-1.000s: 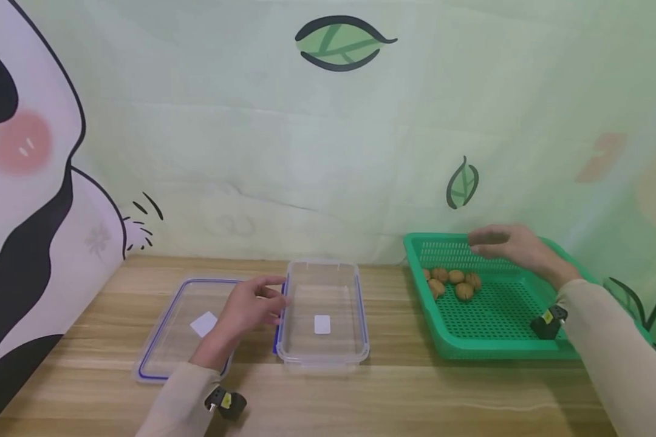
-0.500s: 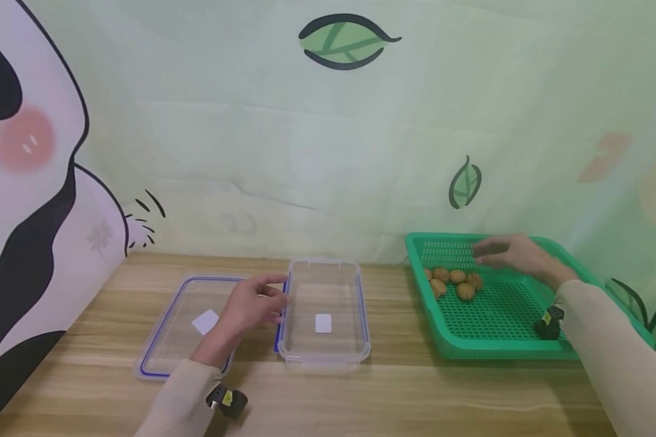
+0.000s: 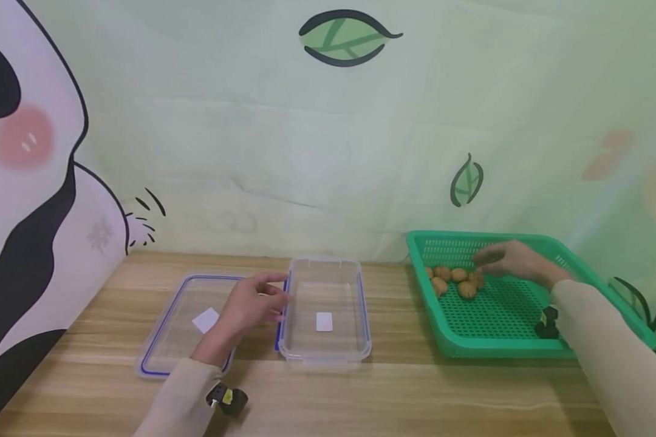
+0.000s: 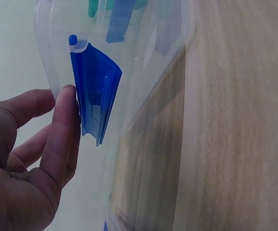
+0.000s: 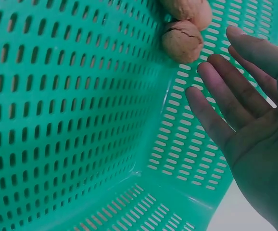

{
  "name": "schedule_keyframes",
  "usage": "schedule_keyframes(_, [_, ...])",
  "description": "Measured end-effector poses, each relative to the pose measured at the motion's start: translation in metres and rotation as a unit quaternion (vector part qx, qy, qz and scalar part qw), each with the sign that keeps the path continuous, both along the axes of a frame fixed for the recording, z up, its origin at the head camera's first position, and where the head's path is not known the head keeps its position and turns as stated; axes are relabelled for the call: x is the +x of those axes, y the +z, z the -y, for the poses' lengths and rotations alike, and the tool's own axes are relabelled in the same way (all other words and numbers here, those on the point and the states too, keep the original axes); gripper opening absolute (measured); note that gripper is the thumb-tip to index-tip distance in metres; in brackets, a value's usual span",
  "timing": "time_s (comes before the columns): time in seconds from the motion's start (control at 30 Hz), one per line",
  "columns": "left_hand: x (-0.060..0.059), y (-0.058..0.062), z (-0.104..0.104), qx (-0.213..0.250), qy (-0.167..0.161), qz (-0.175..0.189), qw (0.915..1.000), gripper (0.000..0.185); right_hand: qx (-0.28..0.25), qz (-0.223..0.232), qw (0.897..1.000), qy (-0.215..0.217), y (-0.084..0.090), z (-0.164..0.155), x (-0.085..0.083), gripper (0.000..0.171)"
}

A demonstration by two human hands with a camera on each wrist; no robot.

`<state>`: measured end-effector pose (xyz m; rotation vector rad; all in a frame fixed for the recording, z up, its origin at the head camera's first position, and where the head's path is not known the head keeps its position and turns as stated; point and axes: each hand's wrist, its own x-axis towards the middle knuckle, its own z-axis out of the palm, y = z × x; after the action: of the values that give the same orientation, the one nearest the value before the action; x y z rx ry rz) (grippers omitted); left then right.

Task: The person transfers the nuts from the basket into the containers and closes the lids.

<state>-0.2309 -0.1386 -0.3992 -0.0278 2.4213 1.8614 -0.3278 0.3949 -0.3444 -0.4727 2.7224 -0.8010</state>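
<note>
The right hand [image 3: 508, 261] has its fingers loosely extended, holding nothing, just beside the walnuts [image 3: 467, 289] clustered in the far left corner of the green basket [image 3: 508, 349]. Well left of the basket, the left hand [image 3: 251, 305], fingers relaxed, meets a clear container [image 3: 324, 355]. Only the wrist views reveal the blue latch's [image 4: 95, 86] hollow shape and one walnut's cracked shell [image 5: 182, 42].
</note>
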Motion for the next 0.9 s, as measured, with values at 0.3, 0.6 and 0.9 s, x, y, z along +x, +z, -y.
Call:
schedule_keyframes(0.3, [0.001,0.002,0.0,-0.01,0.001,0.001,0.9999,0.05,0.017,0.011,1.0,0.007,-0.009,-0.002,-0.004,0.044])
schedule_keyframes(0.6, [0.001,0.0,0.0,0.001,0.0,-0.005,1.0,0.05,0.051,-0.008,0.998,0.02,-0.012,0.002,-0.007,0.043])
schedule_keyframes(0.9, [0.002,0.0,0.0,0.004,0.001,-0.005,1.0,0.05,0.067,-0.01,0.998,0.017,-0.013,0.005,-0.011,0.043])
